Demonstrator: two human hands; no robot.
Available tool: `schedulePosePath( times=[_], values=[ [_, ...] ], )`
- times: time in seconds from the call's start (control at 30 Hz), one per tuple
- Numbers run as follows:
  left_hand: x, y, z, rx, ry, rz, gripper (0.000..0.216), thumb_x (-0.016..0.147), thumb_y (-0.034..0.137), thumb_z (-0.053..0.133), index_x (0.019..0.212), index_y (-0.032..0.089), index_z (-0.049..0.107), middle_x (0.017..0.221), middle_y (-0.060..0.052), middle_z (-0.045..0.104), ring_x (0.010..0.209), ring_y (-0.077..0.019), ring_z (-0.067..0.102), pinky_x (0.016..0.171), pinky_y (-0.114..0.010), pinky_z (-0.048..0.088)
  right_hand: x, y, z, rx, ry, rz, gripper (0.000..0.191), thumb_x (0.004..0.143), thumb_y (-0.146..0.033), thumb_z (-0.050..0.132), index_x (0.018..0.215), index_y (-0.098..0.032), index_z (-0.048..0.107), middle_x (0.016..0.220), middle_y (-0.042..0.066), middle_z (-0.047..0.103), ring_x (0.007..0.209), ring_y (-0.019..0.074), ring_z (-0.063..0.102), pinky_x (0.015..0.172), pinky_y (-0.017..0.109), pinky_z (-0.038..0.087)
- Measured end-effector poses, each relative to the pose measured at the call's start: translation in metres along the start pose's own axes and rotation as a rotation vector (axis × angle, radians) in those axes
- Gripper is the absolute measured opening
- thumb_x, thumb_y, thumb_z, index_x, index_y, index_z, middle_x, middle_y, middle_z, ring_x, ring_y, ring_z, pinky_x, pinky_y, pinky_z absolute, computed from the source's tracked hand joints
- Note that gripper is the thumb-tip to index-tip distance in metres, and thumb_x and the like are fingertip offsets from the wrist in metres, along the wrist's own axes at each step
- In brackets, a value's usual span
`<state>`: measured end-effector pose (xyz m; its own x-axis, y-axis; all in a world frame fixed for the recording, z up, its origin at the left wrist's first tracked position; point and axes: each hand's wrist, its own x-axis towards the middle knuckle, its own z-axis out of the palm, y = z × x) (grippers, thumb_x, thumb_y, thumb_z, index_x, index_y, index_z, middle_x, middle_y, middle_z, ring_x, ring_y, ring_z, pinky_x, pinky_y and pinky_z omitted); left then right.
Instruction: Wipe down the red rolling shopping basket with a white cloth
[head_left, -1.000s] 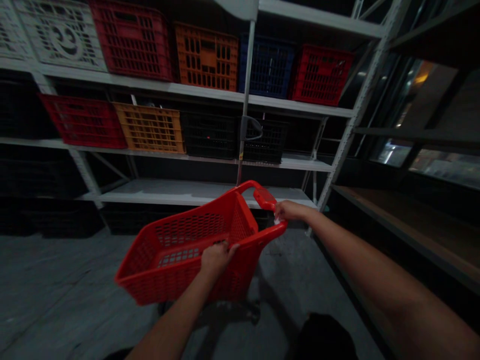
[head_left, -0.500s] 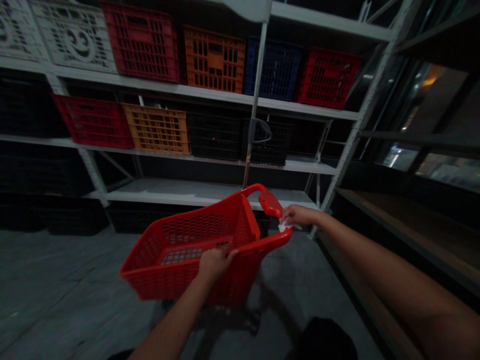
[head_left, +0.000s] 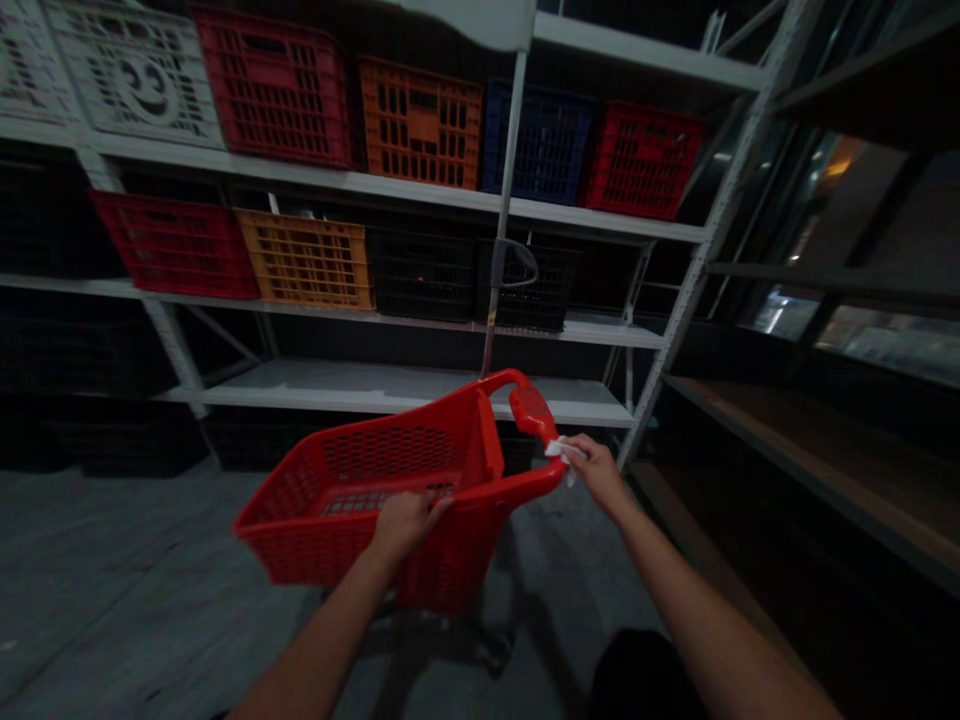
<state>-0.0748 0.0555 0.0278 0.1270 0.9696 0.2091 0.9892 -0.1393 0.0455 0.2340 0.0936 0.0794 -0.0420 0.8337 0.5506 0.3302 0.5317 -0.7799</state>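
A red plastic shopping cart [head_left: 442, 560] stands on the floor in front of me, its basket showing no goods inside. My left hand [head_left: 409, 522] is closed over the near side rim of the basket, thumb along the edge. In my right hand [head_left: 592, 465] is a crumpled white cloth or tissue [head_left: 559, 449], pressed against the cart's handle [head_left: 553, 455] near its rounded near corner. The fingers pinch the white piece, and part of it hangs below the bar.
Behind the cart a white metal rack [head_left: 330, 385] holds plastic crates, among them an orange crate [head_left: 421, 122] and a yellow crate [head_left: 306, 258]. A pole with a grey handle [head_left: 516, 264] rises behind the cart. Wooden shelves [head_left: 817, 450] line the right side.
My right hand has shifted to the near side of the handle's corner, with the white piece now showing on top of the bar. The left hand keeps its hold on the rim.
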Motion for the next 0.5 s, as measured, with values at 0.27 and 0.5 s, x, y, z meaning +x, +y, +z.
schedulePosePath(
  times=[0.27, 0.5],
  values=[
    [-0.001, -0.013, -0.003, -0.027, -0.018, 0.02, 0.068, 0.079, 0.063, 0.009, 0.071, 0.021, 0.062, 0.072, -0.007, 0.066, 0.071, -0.0174, 0.06, 0.061, -0.024, 0.036, -0.027, 0.003, 0.036, 0.164, 0.42, 0.063, 0.023, 0.072, -0.032, 0.053, 0.085, -0.014, 0.062, 0.088, 0.007, 0.059, 0.084, 0.0174, 0.054, 0.077, 0.029, 0.041],
    [0.0, -0.01, -0.003, -0.001, -0.012, 0.006, 0.067, 0.079, 0.063, 0.01, 0.072, 0.02, 0.061, 0.07, -0.007, 0.066, 0.07, -0.0182, 0.06, 0.059, -0.024, 0.036, -0.065, -0.008, 0.089, 0.334, 0.748, 0.263, 0.026, 0.075, -0.037, 0.051, 0.09, -0.015, 0.051, 0.079, 0.001, 0.057, 0.07, 0.0126, 0.054, 0.064, 0.024, 0.043]
  ],
)
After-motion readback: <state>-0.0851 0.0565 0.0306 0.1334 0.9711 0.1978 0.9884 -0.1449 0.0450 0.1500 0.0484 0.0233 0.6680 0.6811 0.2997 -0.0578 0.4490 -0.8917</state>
